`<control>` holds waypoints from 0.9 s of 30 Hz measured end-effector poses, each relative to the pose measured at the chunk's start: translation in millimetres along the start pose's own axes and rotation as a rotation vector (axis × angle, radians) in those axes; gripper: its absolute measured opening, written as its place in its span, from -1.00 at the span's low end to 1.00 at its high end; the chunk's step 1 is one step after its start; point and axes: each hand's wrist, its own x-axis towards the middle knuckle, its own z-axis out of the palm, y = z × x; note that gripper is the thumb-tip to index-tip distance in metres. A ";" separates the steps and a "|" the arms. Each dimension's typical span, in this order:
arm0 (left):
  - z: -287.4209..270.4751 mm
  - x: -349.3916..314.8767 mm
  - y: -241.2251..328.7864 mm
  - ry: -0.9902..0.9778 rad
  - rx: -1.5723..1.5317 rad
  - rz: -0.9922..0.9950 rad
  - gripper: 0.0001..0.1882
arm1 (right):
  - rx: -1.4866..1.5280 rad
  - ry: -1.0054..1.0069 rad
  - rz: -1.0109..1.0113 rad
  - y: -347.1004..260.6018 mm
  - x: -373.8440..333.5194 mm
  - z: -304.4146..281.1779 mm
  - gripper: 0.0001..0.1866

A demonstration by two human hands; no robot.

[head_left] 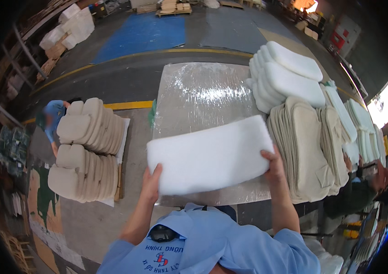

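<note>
Between my two hands I hold a white foam pad (210, 157), a long padded piece with rounded edges, over the near part of a table wrapped in clear plastic (194, 98). My left hand (151, 181) grips its left end, thumb on top and fingers hidden beneath. At the other end my right hand (273, 164) pinches the edge the same way. Just right of that hand stand beige fabric cushion covers (301, 146), stacked on edge. Behind them, white foam pads (289, 75) are piled at the table's far right corner.
To the left, stacked beige cushions (89, 148) stand on a low base, with a co-worker in a blue shirt (56, 112) beside them. Another person in dark clothing (353, 198) is at the right. More pale pads (360, 118) stand beyond the covers. A blue floor area (141, 34) lies ahead.
</note>
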 end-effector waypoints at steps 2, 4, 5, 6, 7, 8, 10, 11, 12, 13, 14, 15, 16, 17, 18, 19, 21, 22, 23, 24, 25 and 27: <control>-14.9 -8.6 -7.6 0.053 -0.018 -0.058 -0.29 | 0.016 -0.038 0.055 30.8 -8.9 -2.3 -0.30; -28.8 -8.0 -14.7 0.073 0.013 -0.066 -0.30 | -0.015 -0.059 0.132 65.4 -9.1 -10.6 -0.31; -39.3 4.2 -23.0 0.069 0.136 -0.108 -0.30 | -0.060 -0.063 0.180 80.0 -2.9 -15.0 -0.32; -52.4 18.3 -31.0 0.074 0.260 -0.145 -0.30 | -0.103 -0.076 0.233 92.5 2.6 -17.4 -0.33; -57.1 28.4 -37.1 0.066 0.384 -0.185 -0.30 | -0.202 0.018 0.274 102.6 4.9 -23.7 -0.35; -52.6 33.3 -41.0 0.079 0.371 -0.189 -0.28 | -0.303 0.125 0.315 109.6 5.4 -33.6 -0.37; -47.7 33.6 -43.8 0.148 0.340 -0.188 -0.23 | -0.501 0.286 0.222 116.7 2.8 -35.5 -0.36; -44.2 35.1 -44.7 0.174 0.425 -0.140 -0.22 | -0.748 0.331 0.038 117.2 -0.2 -38.9 -0.37; -43.6 35.8 -44.9 0.209 0.510 -0.088 -0.21 | -0.993 0.361 -0.148 117.3 -2.6 -39.0 -0.38; -42.5 35.8 -45.7 0.241 0.593 -0.035 -0.19 | -1.235 0.384 -0.338 118.4 -6.9 -38.5 -0.39; -42.6 31.7 -47.3 0.251 0.742 0.072 -0.18 | -1.348 0.310 -0.495 124.6 -13.8 -34.4 -0.37; -43.8 28.2 -49.2 0.253 0.888 0.187 -0.17 | -1.454 0.237 -0.656 133.3 -21.4 -24.2 -0.34; -42.9 27.1 -51.0 0.253 1.030 0.308 -0.15 | -1.487 0.118 -0.624 151.1 -31.3 -8.1 -0.31; -36.2 26.9 -53.2 0.231 1.168 0.293 -0.14 | -1.517 -0.004 -0.592 171.7 -41.8 12.9 -0.28; -27.6 25.7 -55.5 0.215 1.308 0.277 -0.12 | -1.584 -0.179 -0.543 185.9 -51.3 38.2 -0.25; -20.9 26.5 -55.8 0.197 1.447 0.264 -0.11 | -1.643 -0.353 -0.494 193.4 -57.7 59.4 -0.21; -12.7 36.0 -65.4 0.222 1.439 0.271 -0.11 | -1.712 -0.385 -0.496 197.5 -53.3 75.2 -0.19; -9.6 38.8 -70.3 0.229 1.435 0.274 -0.11 | -1.748 -0.399 -0.492 198.6 -49.6 75.8 -0.18; -9.3 40.8 -73.5 0.228 1.433 0.273 -0.10 | -1.735 -0.402 -0.484 198.2 -46.2 73.7 -0.18; -8.3 41.8 -75.4 0.226 1.431 0.270 -0.10 | -1.723 -0.406 -0.475 197.7 -43.2 70.7 -0.17; -12.2 42.1 -77.1 0.232 1.435 0.265 -0.10 | -1.703 -0.416 -0.468 195.8 -41.6 70.4 -0.17; -27.5 43.0 -77.8 0.224 1.271 0.318 -0.11 | -1.753 -0.272 -0.387 180.9 -35.6 68.4 -0.17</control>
